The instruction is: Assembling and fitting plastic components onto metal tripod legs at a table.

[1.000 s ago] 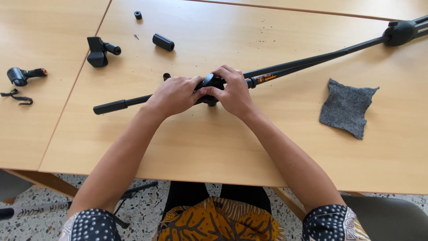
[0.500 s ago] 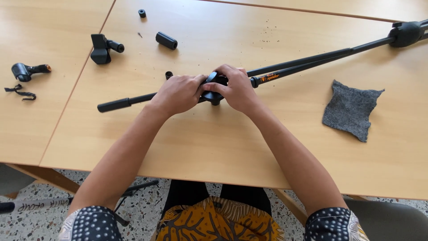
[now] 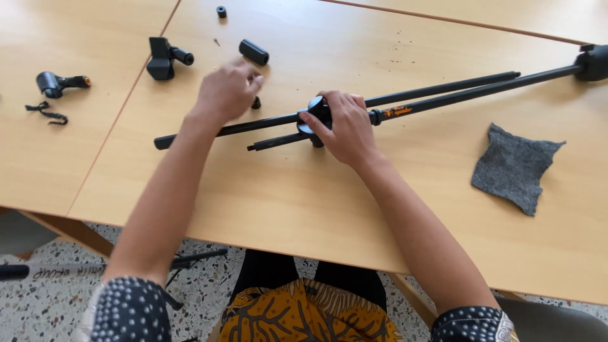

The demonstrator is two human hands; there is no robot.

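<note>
We grip the black stand joint [image 3: 316, 113] with our right hand [image 3: 345, 126], fingers closed (rods resting on the worktop [image 3: 316, 202]); our left hand [image 3: 227, 90] hovers loosely curled, empty, above a small black knob [image 3: 256, 102].

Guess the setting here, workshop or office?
Looks more like a classroom or meeting room than a workshop: plain light wooden tables pushed together, a speckled terrazzo floor beneath, and no tools or bench. Only black stand parts and a grey cloth lie out.

right hand [image 3: 345, 126] gripping stand joint [image 3: 316, 113]; left hand [image 3: 228, 90] above small knob [image 3: 256, 102]
</note>
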